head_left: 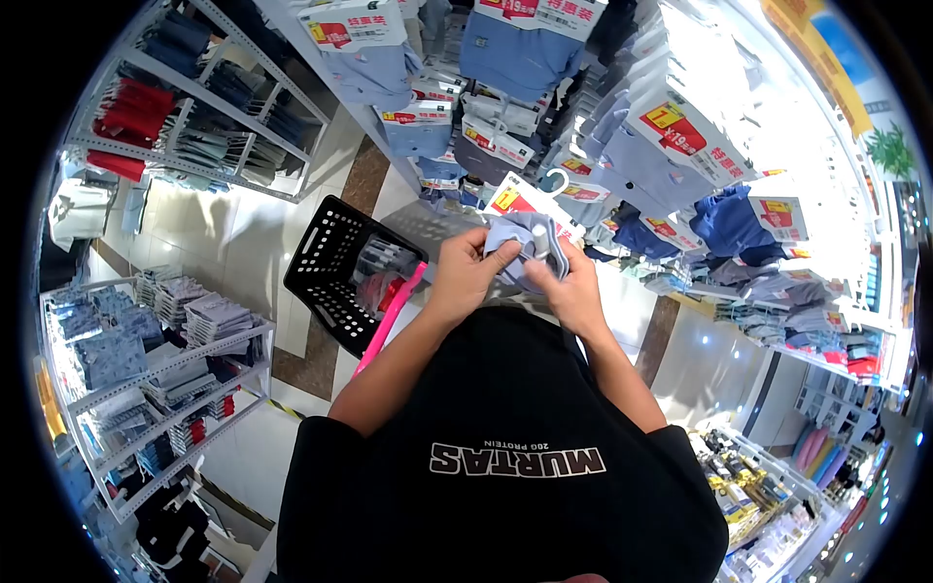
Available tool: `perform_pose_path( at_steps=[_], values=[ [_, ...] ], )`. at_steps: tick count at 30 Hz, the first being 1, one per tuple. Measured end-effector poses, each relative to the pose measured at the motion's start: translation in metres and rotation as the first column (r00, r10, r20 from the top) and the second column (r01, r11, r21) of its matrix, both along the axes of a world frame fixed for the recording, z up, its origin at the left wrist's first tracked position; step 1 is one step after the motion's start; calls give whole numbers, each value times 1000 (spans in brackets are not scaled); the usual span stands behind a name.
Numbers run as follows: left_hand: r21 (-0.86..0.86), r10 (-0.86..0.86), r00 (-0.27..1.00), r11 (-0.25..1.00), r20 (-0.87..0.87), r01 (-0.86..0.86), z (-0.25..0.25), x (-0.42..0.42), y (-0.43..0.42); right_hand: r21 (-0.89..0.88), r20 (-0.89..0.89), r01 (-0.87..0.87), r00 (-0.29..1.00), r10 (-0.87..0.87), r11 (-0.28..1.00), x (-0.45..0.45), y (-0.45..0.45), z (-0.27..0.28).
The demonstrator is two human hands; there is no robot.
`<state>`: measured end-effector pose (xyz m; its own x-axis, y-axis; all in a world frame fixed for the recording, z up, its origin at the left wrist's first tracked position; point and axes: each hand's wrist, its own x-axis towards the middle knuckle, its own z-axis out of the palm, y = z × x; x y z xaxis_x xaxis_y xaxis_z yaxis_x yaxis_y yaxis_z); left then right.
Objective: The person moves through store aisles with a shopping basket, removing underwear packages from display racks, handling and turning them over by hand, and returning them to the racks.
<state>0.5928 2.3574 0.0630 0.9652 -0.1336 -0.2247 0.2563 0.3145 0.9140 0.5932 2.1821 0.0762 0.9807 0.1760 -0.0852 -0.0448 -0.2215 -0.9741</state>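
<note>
In front of my chest I hold a pair of grey-blue underpants [515, 229], bunched up below a white card hanger with a red and yellow price label [512, 198]. My left hand [466, 270] grips the cloth from the left, thumb on top. From the other side my right hand [573, 289] pinches it, its thumb pressed on the fabric. The fingers behind the cloth are hidden. Left of my left forearm is a black shopping basket [321, 255] with a pink handle [391, 319]; packaged items [384, 267] lie inside.
Racks of similar carded underpants [671, 136] hang close ahead and to the right. A white shelf with folded clothes [175, 364] stands at the left, another shelf [194, 107] behind it. Lower right is a display of small packaged goods [743, 486]. Tiled floor [238, 243] runs between.
</note>
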Motion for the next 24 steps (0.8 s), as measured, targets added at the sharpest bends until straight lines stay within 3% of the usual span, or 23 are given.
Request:
perform_pose_path(
  at_steps=[2, 4, 11, 13, 14, 15, 19, 24],
  values=[
    [6, -27, 999, 1000, 19, 27, 3, 0, 0, -141, 149, 1, 989, 20, 990, 0, 10, 12],
    [-51, -71, 997, 996, 28, 72, 6, -2, 0, -178, 145, -46, 987, 72, 983, 3, 9, 23],
    [52, -52, 997, 997, 59, 49, -12, 2, -4, -91, -2, -59, 998, 59, 994, 11, -9, -13],
    [-6, 33, 999, 999, 39, -33, -11, 3, -8, 69, -76, 5, 997, 0, 998, 14, -11, -9],
    [119, -9, 996, 993, 90, -2, -22, 3, 0, 129, -123, 35, 992, -19, 991, 17, -14, -12],
    [116, -7, 996, 993, 88, -3, -23, 1, 2, 187, -171, 68, 985, -36, 980, 18, -15, -10],
    [101, 5, 1000, 995, 27, -7, -22, 0, 1, 116, 10, 22, 1000, -23, 993, 20, -16, -3],
    [15, 102, 995, 995, -6, -102, -26, -3, 3, 84, -74, -18, 997, 24, 996, 19, -14, 5]
  ],
)
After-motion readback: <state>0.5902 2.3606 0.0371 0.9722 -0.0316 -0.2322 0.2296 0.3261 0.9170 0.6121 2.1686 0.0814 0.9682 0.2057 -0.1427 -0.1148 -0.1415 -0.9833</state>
